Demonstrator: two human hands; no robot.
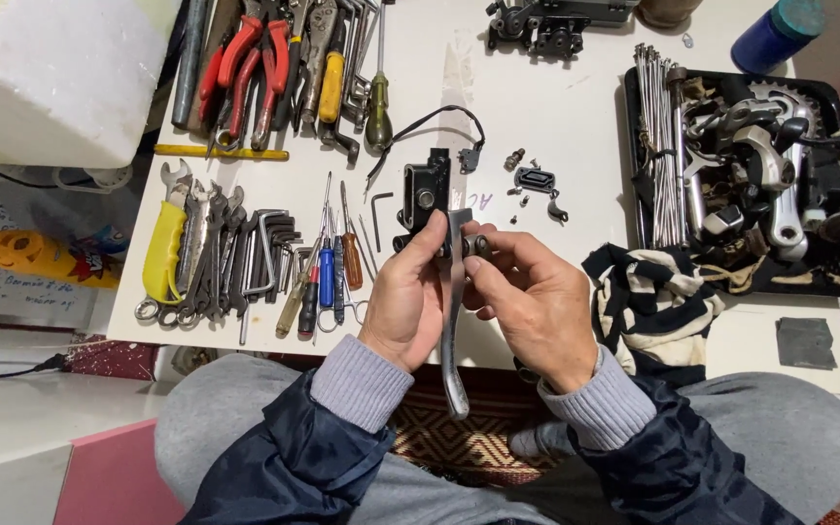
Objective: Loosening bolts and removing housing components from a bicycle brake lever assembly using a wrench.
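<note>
White worktable (537, 117) is stretching ahead, crowded with wrenches (196, 243), pliers (264, 68) and a black parts tray (634, 107). Above the lap, the left hand (408, 301) and right hand (532, 301) are pinching a brake lever assembly (451, 292), fingers curling around its black pivot end. It is looking rigid, fairly heavy, possibly greasy.

lever (454, 331): silver-grey
housing (427, 194): black
cloth (651, 301), right of lever: black and cream stripes
surface (556, 117): white
wrench grip (164, 251), left of lever: yellow
</note>
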